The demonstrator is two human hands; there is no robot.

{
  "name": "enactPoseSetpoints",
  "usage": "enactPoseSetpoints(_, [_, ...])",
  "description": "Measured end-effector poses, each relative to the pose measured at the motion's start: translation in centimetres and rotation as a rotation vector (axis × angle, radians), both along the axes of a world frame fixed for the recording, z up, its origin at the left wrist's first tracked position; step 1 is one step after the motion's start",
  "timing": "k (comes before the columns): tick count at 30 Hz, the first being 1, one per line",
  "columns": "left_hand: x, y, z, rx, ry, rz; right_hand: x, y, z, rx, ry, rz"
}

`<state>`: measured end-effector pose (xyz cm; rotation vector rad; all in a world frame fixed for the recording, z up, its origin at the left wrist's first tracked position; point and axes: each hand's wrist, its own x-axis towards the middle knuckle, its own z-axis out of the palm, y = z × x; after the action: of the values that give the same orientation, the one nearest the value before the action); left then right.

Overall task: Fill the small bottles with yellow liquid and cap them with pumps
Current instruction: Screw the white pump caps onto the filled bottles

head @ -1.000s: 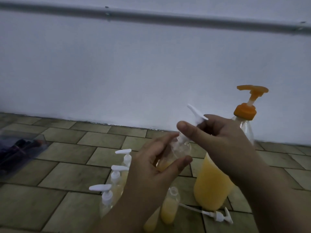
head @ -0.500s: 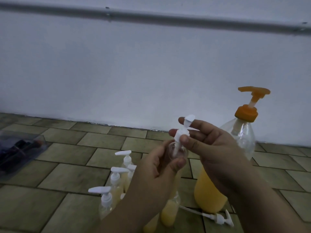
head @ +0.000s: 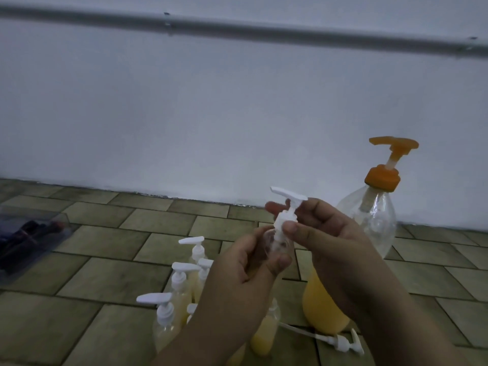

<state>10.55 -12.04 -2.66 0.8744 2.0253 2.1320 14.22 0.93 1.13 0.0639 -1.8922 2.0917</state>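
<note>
We grip a small bottle (head: 277,247) in our left hand (head: 237,281) while our right hand (head: 324,239) pinches its white pump (head: 286,211); several capped bottles (head: 182,283) stand finished, one uncapped bottle (head: 265,331) and a loose pump (head: 340,342) remain.

2 bare forearms are showing in the head view, each ending in a bare hand, the left hand (head: 237,276) and the right hand (head: 330,244). No sleeve is showing on either forearm as far as the bottom edge. No ring, watch, bracelet or glove is showing on either one. Short, unpainted fingernails are showing on the thumbs and fingertips.
</note>
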Motion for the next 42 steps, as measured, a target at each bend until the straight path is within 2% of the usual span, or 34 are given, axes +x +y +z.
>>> enactPoseSetpoints(2, [0.1, 0.0, 0.1, 0.002, 0.004, 0.003, -0.1, 0.3, -0.2, -0.039, 0.012, -0.021])
enactPoseSetpoints(4, [0.4, 0.0, 0.3, -0.029, 0.022, -0.003, -0.2, 0.7, -0.6, 0.096, 0.007, -0.143])
enactPoseSetpoints(5, [0.7, 0.1, 0.4, -0.039, 0.026, -0.012, -0.1, 0.9, -0.4, 0.113, 0.005, -0.134])
enactPoseSetpoints(8, [0.6, 0.1, 0.5, -0.013, 0.027, -0.016, 0.4, 1.4, 0.5, -0.002, 0.002, 0.06])
enactPoseSetpoints(13, [0.7, 0.3, 0.5, -0.04, 0.033, -0.03, 0.6, 1.0, 0.2, 0.091, -0.028, -0.102])
enactPoseSetpoints(18, [0.2, 0.4, 0.2, -0.037, -0.034, -0.045, 1.0, 0.7, 1.1, 0.01, -0.047, -0.003])
enactPoseSetpoints(28, [-0.3, 1.1, 0.6, -0.118, 0.106, 0.041, 0.4, 0.0, 0.5, 0.163, -0.005, -0.273])
enactPoseSetpoints(30, [-0.6, 1.2, 0.9, -0.107, 0.13, 0.019, 0.4, 0.0, 0.8, 0.199, 0.017, -0.312])
enactPoseSetpoints(34, [-1.5, 0.8, 2.0, -0.09, 0.112, -0.076, 1.2, 0.3, 2.7, 0.399, 0.041, -0.321])
enactPoseSetpoints(38, [-2.4, -0.2, 2.8, -0.103, 0.135, -0.094, 2.2, 0.3, 4.9, 0.369, 0.156, -0.276])
enactPoseSetpoints(42, [-3.8, -1.8, 2.5, -0.007, 0.063, 0.041, 1.7, 1.1, 4.9, 0.381, 0.176, -0.374])
